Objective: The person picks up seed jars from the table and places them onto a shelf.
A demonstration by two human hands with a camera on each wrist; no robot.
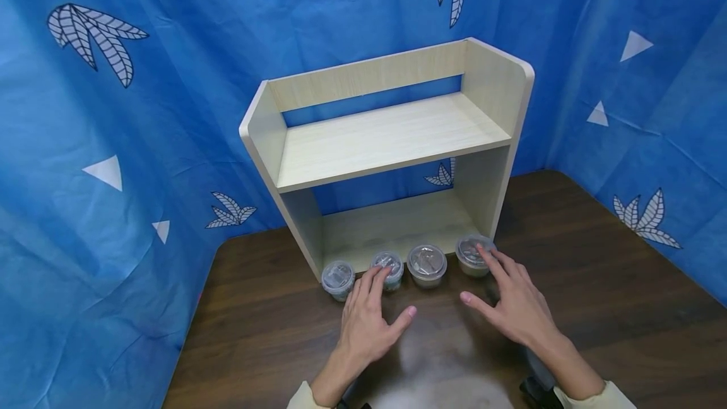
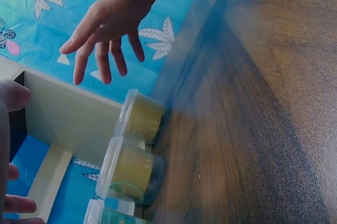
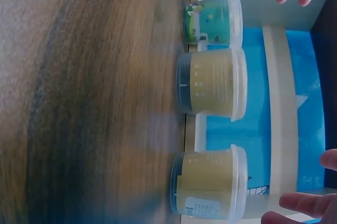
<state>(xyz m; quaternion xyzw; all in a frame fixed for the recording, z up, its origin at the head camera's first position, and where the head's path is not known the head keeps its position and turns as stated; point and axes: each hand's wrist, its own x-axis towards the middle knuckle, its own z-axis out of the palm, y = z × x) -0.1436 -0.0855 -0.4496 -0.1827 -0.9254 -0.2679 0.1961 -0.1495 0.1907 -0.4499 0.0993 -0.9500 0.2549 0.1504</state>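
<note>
Four lidded tubs (image 1: pixel 427 262) stand on the desk (image 1: pixel 255 320) at the shelf's (image 1: pixel 397 137) 6 o'clock — the row looks formed, none yet gripped — while left hand (image 1: pixel 366 329) near 6 and right hand (image 1: pixel 521 307) between 4 and 5 spread wide, holding nothing.

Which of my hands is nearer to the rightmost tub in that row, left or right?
Right. Your right hand reaches over the rightmost tub from in front; your left hand is farther off, to its left, by the second tub from the left.
</note>
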